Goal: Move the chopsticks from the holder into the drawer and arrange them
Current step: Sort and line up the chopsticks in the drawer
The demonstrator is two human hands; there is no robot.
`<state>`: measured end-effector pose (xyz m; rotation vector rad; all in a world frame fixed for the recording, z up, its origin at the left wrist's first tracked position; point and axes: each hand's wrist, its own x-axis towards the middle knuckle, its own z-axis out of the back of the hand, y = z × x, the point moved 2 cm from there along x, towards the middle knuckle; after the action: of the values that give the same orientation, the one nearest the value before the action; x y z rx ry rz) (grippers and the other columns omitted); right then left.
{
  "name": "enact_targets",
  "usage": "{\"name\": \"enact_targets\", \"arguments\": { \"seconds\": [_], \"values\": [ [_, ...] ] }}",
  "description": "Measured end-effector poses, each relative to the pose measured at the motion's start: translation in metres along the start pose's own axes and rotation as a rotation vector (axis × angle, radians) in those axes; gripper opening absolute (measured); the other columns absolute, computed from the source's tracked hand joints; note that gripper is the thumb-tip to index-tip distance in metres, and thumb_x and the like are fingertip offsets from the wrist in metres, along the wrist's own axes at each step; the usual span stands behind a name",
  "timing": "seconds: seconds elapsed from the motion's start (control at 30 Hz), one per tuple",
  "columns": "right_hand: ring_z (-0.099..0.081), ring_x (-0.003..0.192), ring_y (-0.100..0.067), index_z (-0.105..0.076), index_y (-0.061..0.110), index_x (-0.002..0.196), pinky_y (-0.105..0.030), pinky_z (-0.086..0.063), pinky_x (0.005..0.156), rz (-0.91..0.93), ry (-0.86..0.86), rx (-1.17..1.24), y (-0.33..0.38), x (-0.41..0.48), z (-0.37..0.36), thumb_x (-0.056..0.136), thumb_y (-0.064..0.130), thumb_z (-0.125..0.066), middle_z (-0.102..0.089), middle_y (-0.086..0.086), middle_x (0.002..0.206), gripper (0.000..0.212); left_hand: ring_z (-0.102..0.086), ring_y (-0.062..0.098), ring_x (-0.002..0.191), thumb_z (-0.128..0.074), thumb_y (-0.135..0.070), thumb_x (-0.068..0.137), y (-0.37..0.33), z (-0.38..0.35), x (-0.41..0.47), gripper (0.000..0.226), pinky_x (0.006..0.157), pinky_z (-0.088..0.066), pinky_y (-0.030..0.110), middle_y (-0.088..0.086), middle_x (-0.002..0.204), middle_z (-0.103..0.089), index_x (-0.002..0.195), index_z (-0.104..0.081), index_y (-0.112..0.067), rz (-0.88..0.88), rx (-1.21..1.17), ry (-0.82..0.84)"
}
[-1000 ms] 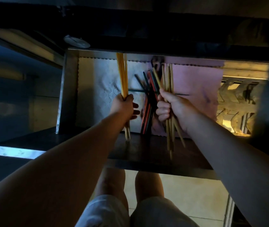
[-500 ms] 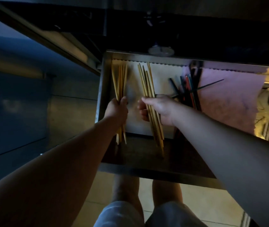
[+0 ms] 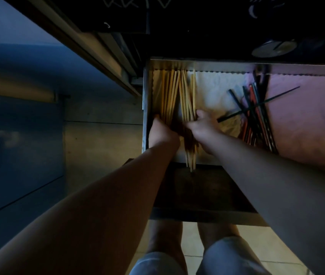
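Yellow wooden chopsticks lie in 2 bundles at the left end of an open drawer [image 3: 145, 108], seen from the head camera looking steeply down in dim light. The left bundle [image 3: 168, 96] runs along the drawer's left wall and narrows into the left hand [image 3: 162, 133]. That hand's fingers are hidden beneath its back, but it appears to grip the near ends. Just beside it, the right bundle [image 3: 187, 100] is clasped by the right hand [image 3: 204, 128], thumb up and fingers wrapped across the sticks. The near tips of this bundle poke out past the drawer's front edge. Both bundles rest on a white paper liner [image 3: 213, 90].

Well apart to the right, dark chopsticks [image 3: 253, 124] in black and red sit in a loose heap where the liner meets a pink cloth [image 3: 300, 124]. 1 black chopstick [image 3: 260, 104] lies crosswise over them. No holder can be made out.

Likely risks: the overhanging tips could jam if the drawer were closed, or slide to the floor if the grip loosens. The 2 bundles meet near the hands, so pushing them together could cross and tangle the sticks. Lifting the crosswise stick could scatter the heap.
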<state>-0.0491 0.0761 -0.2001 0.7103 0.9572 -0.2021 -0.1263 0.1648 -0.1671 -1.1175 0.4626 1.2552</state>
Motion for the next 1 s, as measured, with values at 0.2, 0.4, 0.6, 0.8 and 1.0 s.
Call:
{"name": "enact_targets", "arguments": {
  "seconds": [0.2, 0.4, 0.6, 0.8, 1.0],
  "values": [
    [-0.059, 0.111, -0.019, -0.056, 0.016, 0.124, -0.025, -0.044, 0.091, 0.076, -0.226, -0.041, 0.004, -0.007, 0.008, 0.087, 0.014, -0.061, -0.065, -0.002, 0.118, 0.037, -0.036, 0.035, 0.137, -0.065, -0.018, 0.089, -0.008, -0.008, -0.006, 0.088, 0.106, -0.039, 0.046, 0.014, 0.154, -0.025, 0.154, -0.007, -0.021, -0.036, 0.233, 0.034],
    [-0.058, 0.104, -0.015, -0.053, 0.018, 0.128, -0.024, -0.045, 0.087, 0.079, -0.209, -0.013, 0.003, -0.007, 0.014, 0.089, 0.014, -0.057, -0.062, 0.0, 0.118, 0.04, 0.007, 0.027, 0.15, -0.059, -0.015, 0.091, -0.004, -0.011, 0.001, 0.102, 0.116, -0.022, 0.05, -0.006, 0.155, 0.036, 0.15, 0.023, -0.027, -0.282, 0.799, 0.238],
    [-0.052, 0.1, -0.008, -0.051, 0.021, 0.132, -0.021, -0.039, 0.082, 0.088, -0.152, -0.019, 0.004, -0.007, 0.014, 0.091, 0.015, -0.055, -0.059, 0.002, 0.124, 0.041, 0.005, 0.023, 0.15, -0.052, -0.018, 0.095, 0.003, -0.012, 0.004, 0.096, 0.118, -0.012, 0.043, -0.006, 0.154, 0.037, 0.15, 0.027, -0.023, -0.266, 0.76, 0.255],
    [-0.056, 0.115, -0.017, -0.054, 0.021, 0.131, -0.022, -0.04, 0.087, 0.068, -0.136, -0.014, 0.003, -0.008, 0.007, 0.091, 0.015, -0.055, -0.058, 0.002, 0.13, 0.041, 0.009, 0.024, 0.15, -0.051, -0.015, 0.094, 0.003, -0.012, 0.007, 0.095, 0.119, -0.011, 0.045, -0.007, 0.153, 0.038, 0.151, 0.024, -0.023, -0.295, 0.781, 0.323],
    [-0.057, 0.113, -0.016, -0.054, 0.021, 0.13, -0.024, -0.043, 0.086, 0.051, -0.15, 0.019, 0.002, -0.007, 0.005, 0.091, 0.015, -0.055, -0.058, 0.002, 0.128, 0.04, 0.017, 0.023, 0.148, -0.053, -0.02, 0.094, 0.004, -0.012, 0.012, 0.094, 0.121, -0.011, 0.046, -0.011, 0.152, 0.04, 0.152, 0.022, -0.026, -0.355, 0.81, 0.354]
  ]
}}
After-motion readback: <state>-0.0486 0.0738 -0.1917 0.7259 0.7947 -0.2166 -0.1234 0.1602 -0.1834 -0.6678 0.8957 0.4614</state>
